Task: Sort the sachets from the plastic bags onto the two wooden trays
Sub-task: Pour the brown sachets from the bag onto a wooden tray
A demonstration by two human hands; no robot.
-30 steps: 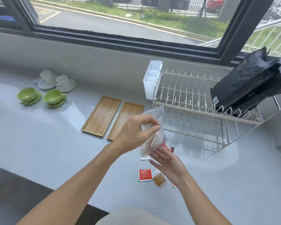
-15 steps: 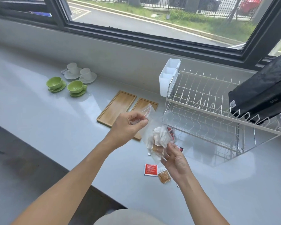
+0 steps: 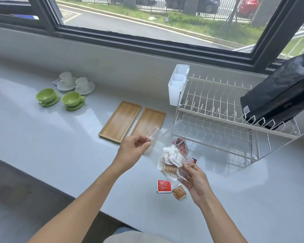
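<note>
Bag [image 3: 167,155] held in air over bench [image 3: 60,146], between both hands; long axis slants from zip end, up-left, to filled end, down-right. Trays [image 3: 120,121] lie empty behind bag, toward window edge of bench, long sides parallel, just beside each other; left hand nearer them.

Left hand [image 3: 132,149]: thumb and forefinger pinched on red zip strip. Right hand [image 3: 194,179]: fingers closed on bag bottom, where sachets [image 3: 174,158] bunch.

Two loose sachets [image 3: 170,187] on bench under right hand.
</note>
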